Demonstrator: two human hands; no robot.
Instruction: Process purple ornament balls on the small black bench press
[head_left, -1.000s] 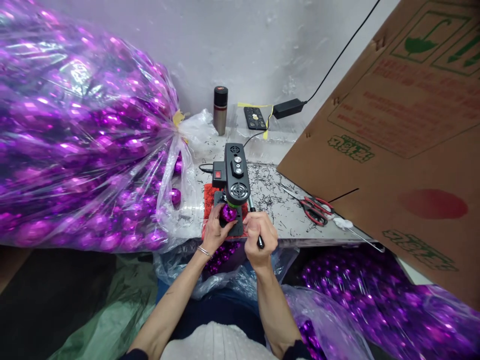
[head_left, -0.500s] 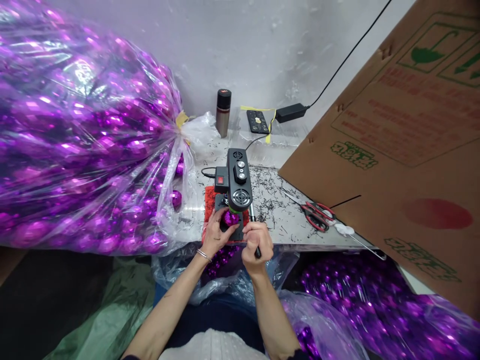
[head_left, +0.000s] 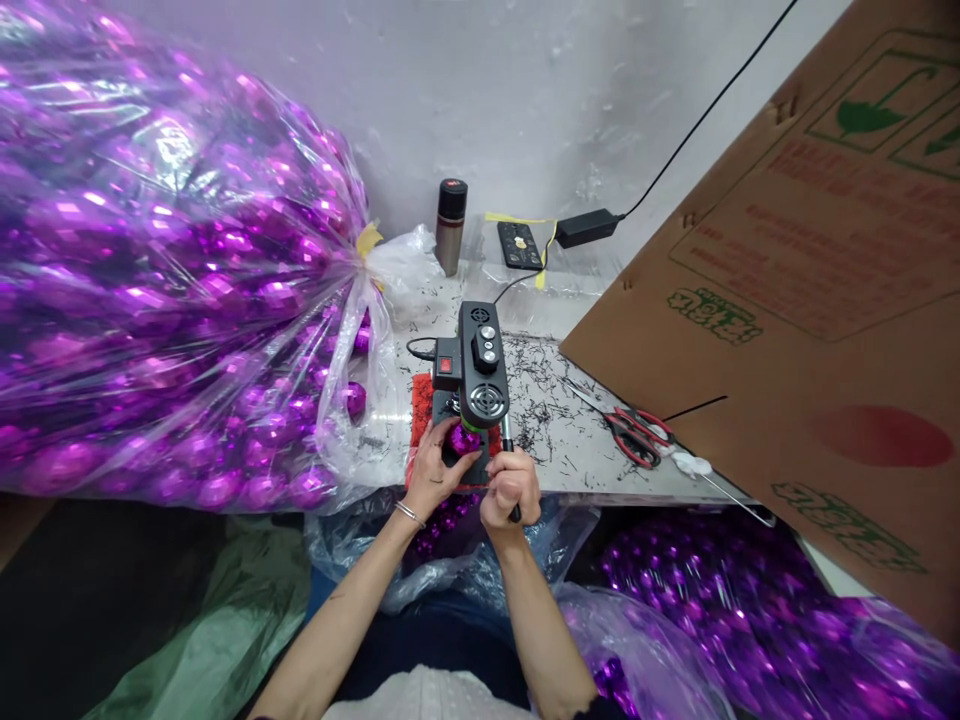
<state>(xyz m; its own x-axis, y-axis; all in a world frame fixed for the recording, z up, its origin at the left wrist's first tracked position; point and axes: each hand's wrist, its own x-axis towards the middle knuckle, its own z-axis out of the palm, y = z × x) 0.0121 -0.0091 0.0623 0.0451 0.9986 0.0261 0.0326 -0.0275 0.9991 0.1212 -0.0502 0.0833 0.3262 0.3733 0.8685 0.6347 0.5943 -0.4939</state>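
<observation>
A shiny purple faceted ball (head_left: 463,438) sits beneath the front end of a small black bench press machine (head_left: 481,365). My left hand (head_left: 435,468) grips the ball from its left and front, thumb and fingers curved round it. The fist of my right hand (head_left: 512,490) is closed on the black-handled lever (head_left: 508,432) at the machine's right side. Under the machine lies a red mat (head_left: 421,400). The machine's head hides the top of the ball.
Left stands a big clear bag of purple balls (head_left: 187,300). Scissors (head_left: 636,432) lie right of the machine, before a cardboard box (head_left: 787,330). Behind are a flask (head_left: 451,228), a phone (head_left: 519,245) and a power adapter (head_left: 587,227). Black scraps (head_left: 536,390) litter the table.
The view has shifted slightly, so everything sits a little farther right. My left hand stays on the ball and my right hand on the lever, with little other visible difference.
</observation>
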